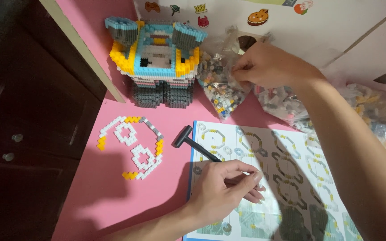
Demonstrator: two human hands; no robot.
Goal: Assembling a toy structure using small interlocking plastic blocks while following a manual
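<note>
Left hand (226, 185) rests on the instruction sheet (291, 178) at 6 o'clock, fingers curled loosely; whether it holds a piece, cannot tell. Right hand (264, 64) at 1 o'clock, fingertips pinched inside the clear bag of small bricks (222, 87) (contents mixed colours). Black hammer (193, 143) lies just above the left hand, head on the pink surface (157, 196).

You have clear plastic bags of small bricks (222, 87) at upper centre, more bags (371, 111) at right, colourful stickers (258, 17) along the top edge.
</note>
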